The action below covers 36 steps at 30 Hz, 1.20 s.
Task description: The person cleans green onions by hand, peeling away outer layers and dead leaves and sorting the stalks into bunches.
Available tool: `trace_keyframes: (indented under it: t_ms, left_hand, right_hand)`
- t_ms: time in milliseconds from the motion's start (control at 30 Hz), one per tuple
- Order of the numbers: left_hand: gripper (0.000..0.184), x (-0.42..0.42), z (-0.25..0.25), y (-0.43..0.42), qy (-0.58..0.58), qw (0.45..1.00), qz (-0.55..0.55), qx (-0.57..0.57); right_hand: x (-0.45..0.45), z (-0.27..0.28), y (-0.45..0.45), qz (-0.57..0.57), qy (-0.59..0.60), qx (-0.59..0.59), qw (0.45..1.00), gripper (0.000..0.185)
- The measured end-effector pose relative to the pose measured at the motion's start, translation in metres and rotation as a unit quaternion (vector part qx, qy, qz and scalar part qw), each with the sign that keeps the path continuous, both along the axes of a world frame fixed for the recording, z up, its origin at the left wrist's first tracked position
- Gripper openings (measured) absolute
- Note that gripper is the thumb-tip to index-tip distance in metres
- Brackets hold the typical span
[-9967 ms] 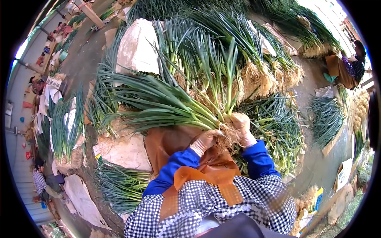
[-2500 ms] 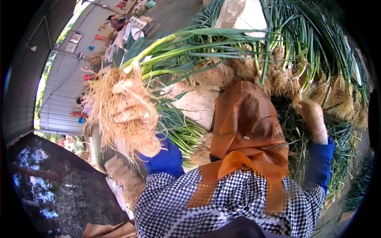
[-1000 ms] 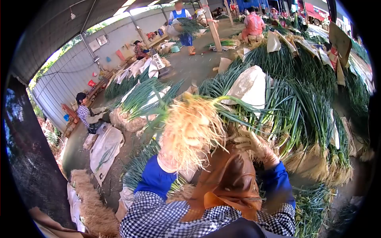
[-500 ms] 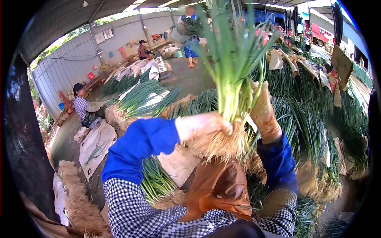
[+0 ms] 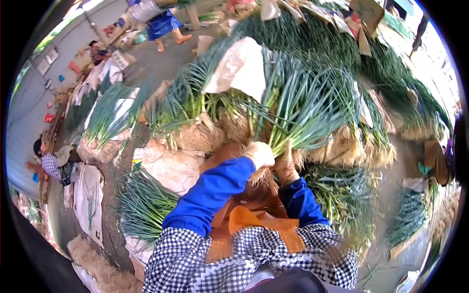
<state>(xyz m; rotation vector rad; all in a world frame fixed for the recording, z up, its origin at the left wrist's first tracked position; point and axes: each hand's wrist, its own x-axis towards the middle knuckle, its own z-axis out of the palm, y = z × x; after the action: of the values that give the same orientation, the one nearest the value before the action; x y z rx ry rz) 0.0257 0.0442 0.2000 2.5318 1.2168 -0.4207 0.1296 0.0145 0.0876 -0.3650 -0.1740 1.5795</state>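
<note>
My left hand (image 5: pixel 260 155) is wrapped round the pale lower stems of a bunch of green onions (image 5: pixel 298 132), its roots showing beneath the fingers. Against the other side of the same stems rests my right hand (image 5: pixel 287 167), with a finger pointing up along them; how firmly it grips is hard to see. The green leaves fan up and to the right. Below both hands is a brown apron (image 5: pixel 249 198) over my lap. Just beyond stand more onion bunches with bushy roots (image 5: pixel 198 134), partly under a pale sack (image 5: pixel 239 68).
Loose leaves (image 5: pixel 342 195) lie at the right. At the left are a pile of onions (image 5: pixel 144 205), a flat pale sheet (image 5: pixel 171 168) and a seated person (image 5: pixel 51 163). A walking person in orange boots (image 5: pixel 166 27) is at the upper left. Onion rows fill the back.
The bunch has come down from in front of my face to above my lap, both hands lowering with it. The view has tilted downward.
</note>
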Motion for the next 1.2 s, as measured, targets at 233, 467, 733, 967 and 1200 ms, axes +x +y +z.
trace_keyframes:
  t_ms: [233,467,733,967,1200]
  left_hand:
    - [0.087,0.004,-0.017,-0.058,-0.096,0.990,-0.064,0.079]
    - [0.058,-0.049,0.004,-0.043,-0.359,0.929,-0.041,-0.084]
    - [0.036,0.009,-0.100,-0.066,-0.600,0.350,0.341,-0.633]
    - [0.025,0.027,-0.140,-0.091,-0.386,0.200,0.341,-0.833]
    - [0.034,0.029,-0.142,-0.100,-0.472,0.369,0.288,-0.747]
  right_hand:
    - [0.011,0.025,-0.038,0.030,0.000,0.008,1.000,0.057]
    - [0.046,-0.005,-0.056,0.079,0.046,-0.001,0.996,0.056]
    - [0.043,0.031,-0.079,0.018,-0.185,0.015,0.983,0.056]
    - [0.105,-0.026,-0.099,-0.008,-0.947,0.077,0.312,0.040]
    - [0.117,0.088,-0.055,-0.050,-0.966,-0.058,0.246,0.068]
